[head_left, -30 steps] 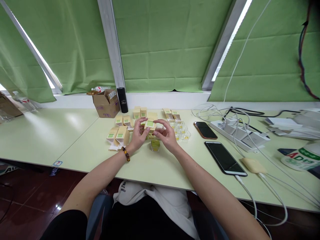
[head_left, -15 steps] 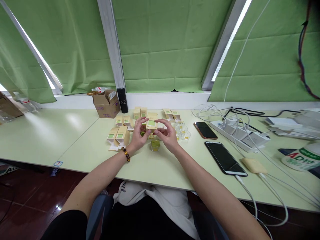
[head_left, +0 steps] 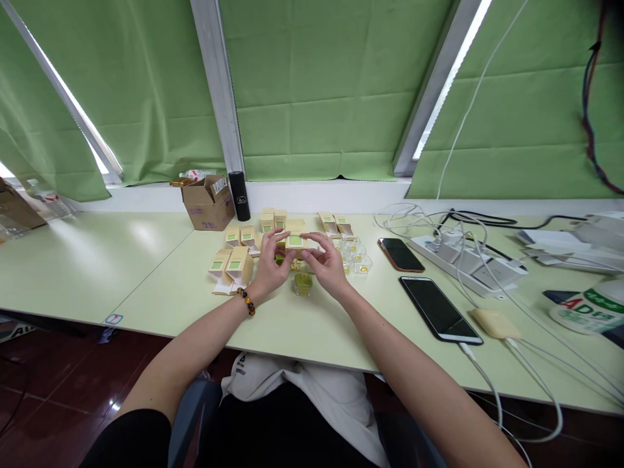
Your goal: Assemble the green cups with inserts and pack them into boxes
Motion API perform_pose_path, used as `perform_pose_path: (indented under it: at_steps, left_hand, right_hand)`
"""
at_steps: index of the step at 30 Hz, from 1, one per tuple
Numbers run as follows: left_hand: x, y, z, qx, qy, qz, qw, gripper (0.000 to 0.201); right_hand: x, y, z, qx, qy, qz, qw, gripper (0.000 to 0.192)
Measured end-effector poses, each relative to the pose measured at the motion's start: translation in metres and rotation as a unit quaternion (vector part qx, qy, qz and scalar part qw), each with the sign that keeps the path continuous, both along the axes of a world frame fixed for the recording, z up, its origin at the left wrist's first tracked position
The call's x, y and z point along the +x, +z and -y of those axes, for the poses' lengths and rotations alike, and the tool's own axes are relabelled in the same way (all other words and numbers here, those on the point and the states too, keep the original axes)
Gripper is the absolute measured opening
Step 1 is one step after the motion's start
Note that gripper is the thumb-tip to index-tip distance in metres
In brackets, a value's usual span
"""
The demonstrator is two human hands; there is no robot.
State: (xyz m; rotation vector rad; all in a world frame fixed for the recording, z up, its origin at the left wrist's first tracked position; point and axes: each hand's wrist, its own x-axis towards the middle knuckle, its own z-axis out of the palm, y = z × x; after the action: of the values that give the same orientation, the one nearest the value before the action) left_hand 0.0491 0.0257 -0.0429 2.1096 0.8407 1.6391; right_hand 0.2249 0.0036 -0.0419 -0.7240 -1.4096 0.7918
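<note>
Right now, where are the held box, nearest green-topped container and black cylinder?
Held box (head_left: 295, 240): head view, on its green label.
Nearest green-topped container (head_left: 303, 280): head view, on its top.
Black cylinder (head_left: 238, 195): head view, on its side.

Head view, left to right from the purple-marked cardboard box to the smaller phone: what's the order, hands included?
Purple-marked cardboard box → black cylinder → left hand → held small carton → right hand → smaller phone.

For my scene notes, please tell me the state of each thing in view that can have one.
Small box: held by left hand and right hand
Two nearest boxes: open
Green container: upright
Cardboard box: open
Black bottle: upright
Larger phone: screen dark, cable attached
Smaller phone: screen dark
Power strip: adapters plugged in
Green blinds: hanging down
</note>
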Motion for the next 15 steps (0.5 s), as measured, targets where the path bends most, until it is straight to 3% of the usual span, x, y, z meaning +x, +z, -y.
perform_pose_path:
  at_steps: [8,15]
  left_hand:
    - [-0.0023,-0.0031,-0.0037,0.075,0.071,-0.079,0.992,0.052]
    - [-0.0017,-0.0022,-0.0066,0.02,0.073,-0.043,0.996,0.051]
  right_hand:
    - [-0.0014,-0.0011,-0.0001,-0.008,0.053,-0.007,0.999,0.063]
    - [-0.0013,0.0078,0.0079,0.055,0.081,-0.032,0.995,0.064]
